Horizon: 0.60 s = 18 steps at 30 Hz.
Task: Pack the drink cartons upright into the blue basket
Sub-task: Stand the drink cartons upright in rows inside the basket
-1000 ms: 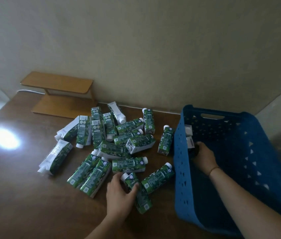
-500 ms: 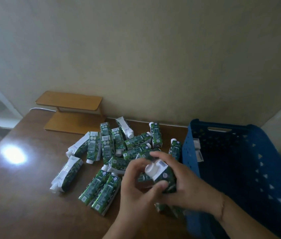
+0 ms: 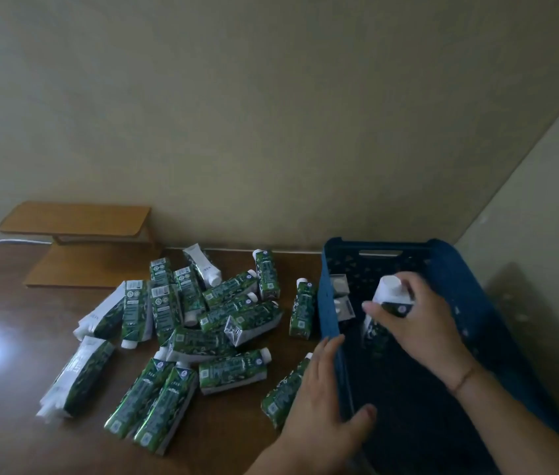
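The right hand (image 3: 418,323) clamps a carton (image 3: 389,303) inside the blue basket (image 3: 334,358), cap up, long axis near vertical (two cartons (image 3: 341,298) stand just left); the left hand (image 3: 322,402), fingers straight, steadies the near-left wall.

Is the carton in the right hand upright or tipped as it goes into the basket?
Upright: the green-and-white drink carton has its white cap on top, gripped by the right hand inside the blue perforated plastic basket.
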Tool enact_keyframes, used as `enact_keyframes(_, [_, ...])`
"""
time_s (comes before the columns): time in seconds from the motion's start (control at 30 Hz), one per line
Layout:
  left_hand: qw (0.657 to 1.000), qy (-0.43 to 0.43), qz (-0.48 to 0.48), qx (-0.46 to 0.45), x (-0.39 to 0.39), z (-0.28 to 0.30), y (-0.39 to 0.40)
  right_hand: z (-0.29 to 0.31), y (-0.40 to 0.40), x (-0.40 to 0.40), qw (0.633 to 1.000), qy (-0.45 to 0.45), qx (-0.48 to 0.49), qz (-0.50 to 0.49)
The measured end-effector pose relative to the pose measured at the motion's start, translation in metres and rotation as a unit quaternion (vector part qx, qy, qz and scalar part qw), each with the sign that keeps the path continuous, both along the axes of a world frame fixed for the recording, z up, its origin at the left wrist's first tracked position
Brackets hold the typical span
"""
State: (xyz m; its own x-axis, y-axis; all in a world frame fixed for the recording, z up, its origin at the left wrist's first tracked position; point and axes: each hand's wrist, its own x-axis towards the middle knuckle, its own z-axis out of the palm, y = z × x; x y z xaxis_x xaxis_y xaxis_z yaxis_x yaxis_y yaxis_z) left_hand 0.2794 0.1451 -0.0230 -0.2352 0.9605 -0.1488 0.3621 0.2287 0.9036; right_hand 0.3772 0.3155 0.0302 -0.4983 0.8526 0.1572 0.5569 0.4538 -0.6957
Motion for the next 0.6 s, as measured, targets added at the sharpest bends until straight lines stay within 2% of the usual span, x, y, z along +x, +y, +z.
enact_keyframes(0.07, [1.0,-0.029,-0.004,-0.003,0.0,-0.002,0.0,-0.03,0.005,0.0,0.991,-0.11,-0.062,0.042])
enact_keyframes(0.17, [0.999,-0.049,-0.002,-0.002,-0.001,-0.002,-0.001,-0.066,0.0,-0.006,0.974,-0.184,-0.106,0.075])
enact_keyframes(0.27, [0.998,-0.064,-0.004,-0.002,0.0,-0.003,-0.002,-0.084,-0.009,-0.009,0.975,-0.177,-0.114,0.076])
enact_keyframes(0.43, [0.997,-0.077,0.005,0.018,0.002,-0.009,-0.003,-0.079,0.003,-0.011,0.955,-0.194,-0.159,0.155])
enact_keyframes(0.53, [0.997,-0.075,0.002,0.028,0.003,-0.01,-0.002,-0.054,0.03,-0.016,0.97,-0.108,-0.211,0.058])
enact_keyframes(0.6, [0.997,-0.07,0.004,0.035,0.004,-0.011,-0.001,-0.047,0.046,-0.027,0.973,-0.13,-0.19,0.012])
